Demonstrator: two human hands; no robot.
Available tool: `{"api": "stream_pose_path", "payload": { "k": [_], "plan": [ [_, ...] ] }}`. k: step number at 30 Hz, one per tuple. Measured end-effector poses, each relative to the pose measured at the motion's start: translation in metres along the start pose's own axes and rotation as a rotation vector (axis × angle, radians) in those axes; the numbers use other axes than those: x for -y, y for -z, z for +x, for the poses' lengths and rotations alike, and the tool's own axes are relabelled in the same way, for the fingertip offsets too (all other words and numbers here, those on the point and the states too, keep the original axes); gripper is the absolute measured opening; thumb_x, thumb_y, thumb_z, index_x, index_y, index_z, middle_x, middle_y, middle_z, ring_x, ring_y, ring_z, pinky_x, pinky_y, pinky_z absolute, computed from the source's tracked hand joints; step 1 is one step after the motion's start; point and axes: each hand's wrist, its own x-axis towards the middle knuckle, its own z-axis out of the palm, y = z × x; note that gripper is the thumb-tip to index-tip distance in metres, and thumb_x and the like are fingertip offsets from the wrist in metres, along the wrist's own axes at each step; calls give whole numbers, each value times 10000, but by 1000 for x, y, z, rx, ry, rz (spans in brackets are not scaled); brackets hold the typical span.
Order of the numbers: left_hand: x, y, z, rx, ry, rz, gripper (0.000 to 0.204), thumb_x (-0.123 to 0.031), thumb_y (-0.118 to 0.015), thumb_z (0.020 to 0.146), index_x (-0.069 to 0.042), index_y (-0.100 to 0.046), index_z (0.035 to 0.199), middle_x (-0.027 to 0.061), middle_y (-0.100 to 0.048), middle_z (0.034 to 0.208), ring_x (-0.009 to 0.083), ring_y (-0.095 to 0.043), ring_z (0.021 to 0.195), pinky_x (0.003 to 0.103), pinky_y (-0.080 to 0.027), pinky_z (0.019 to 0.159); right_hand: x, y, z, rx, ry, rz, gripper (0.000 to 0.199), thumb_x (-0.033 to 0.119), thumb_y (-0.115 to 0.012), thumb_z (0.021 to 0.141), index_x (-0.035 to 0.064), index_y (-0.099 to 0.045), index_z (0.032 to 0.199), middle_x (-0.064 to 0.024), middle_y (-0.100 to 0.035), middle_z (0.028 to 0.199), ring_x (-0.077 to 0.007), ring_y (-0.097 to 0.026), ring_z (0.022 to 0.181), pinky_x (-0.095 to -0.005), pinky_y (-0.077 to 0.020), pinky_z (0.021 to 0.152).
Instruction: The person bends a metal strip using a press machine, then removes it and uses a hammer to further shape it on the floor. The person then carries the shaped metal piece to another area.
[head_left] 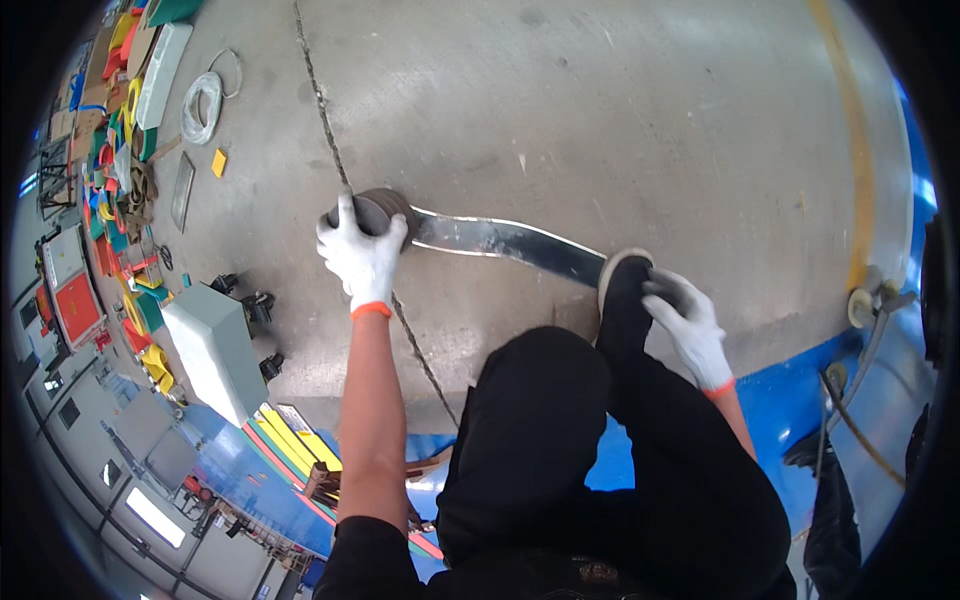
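My left hand [362,256], in a white glove with an orange cuff, grips a roll of dark rubber-like strip [385,208] on the grey floor, thumb and fingers spread around its side. From the roll a loose length of the strip [505,240], dark with pale edges, runs right in a slight wave. Its right end goes out of sight at my dark shoe [625,285], which has a pale sole. Beside that shoe is my gloved right hand [690,325], its fingers apart and slightly blurred, with nothing visible in them.
A dark crack [322,105] crosses the floor beneath the roll. At left stand a white box-shaped object [222,345], a coil of pale tubing [202,105], a small yellow piece [219,162] and a heap of coloured parts. A metal frame with wheels [868,305] is at far right.
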Motion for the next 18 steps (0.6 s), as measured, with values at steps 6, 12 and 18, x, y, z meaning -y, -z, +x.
{"api": "stream_pose_path", "payload": {
  "k": [6,12,18],
  "plan": [
    [6,70,-22,7,-270,-288,953,-306,-959,636,-168,-612,1512,187,-619,1295,354,-655,1218,461,-549,1086,-34,-52,19,-159,307,-816,471,312,-831,865,105,-668,1255,-197,-704,1117,-407,-700,1043,-531,-586,879],
    [-5,269,-60,-214,-504,-733,836,-174,-837,785,-38,-545,1557,183,-621,1457,306,-651,1257,455,-525,1094,-39,-51,20,-242,248,-776,434,295,-830,863,115,-690,1232,-159,-728,1073,-371,-717,1003,-509,-585,861],
    [-4,256,-67,-393,-621,-632,792,-374,-858,767,-29,-623,1440,196,-660,1352,352,-689,1119,503,-559,1024,-30,-48,20,-147,234,-748,452,256,-847,848,106,-676,1239,-143,-715,1026,-360,-702,997,-493,-573,885]
  ]
}}
